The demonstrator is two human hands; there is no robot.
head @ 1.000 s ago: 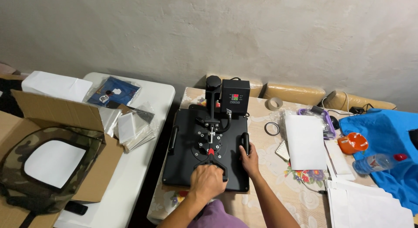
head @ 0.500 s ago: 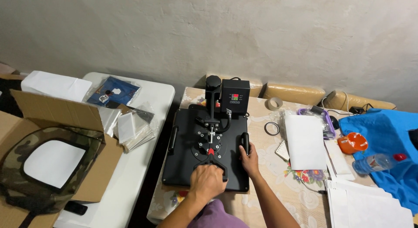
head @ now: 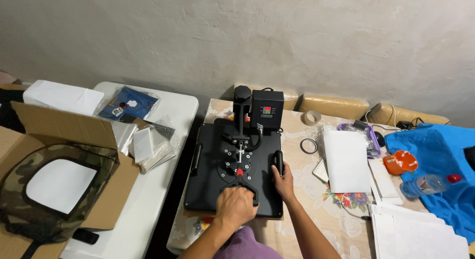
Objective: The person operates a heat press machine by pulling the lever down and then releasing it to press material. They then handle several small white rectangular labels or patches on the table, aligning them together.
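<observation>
My left hand [head: 235, 207] clenched round press lever handle [head: 239, 188], lever down. Right hand [head: 284, 182] wrapped on side handle [head: 278, 162]. Heat press [head: 232, 170] shut flat on floral-cloth table [head: 311, 189]; pressing looks underway, opening left.

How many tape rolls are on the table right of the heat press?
2: a tan tape roll near the wall beside the control box, and a dark thin ring in front of it, left of the white sheet. Clutter may hide more.

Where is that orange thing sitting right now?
In the head view, the orange object lies at the right, on the edge of the blue cloth, just above the plastic bottle.
</observation>
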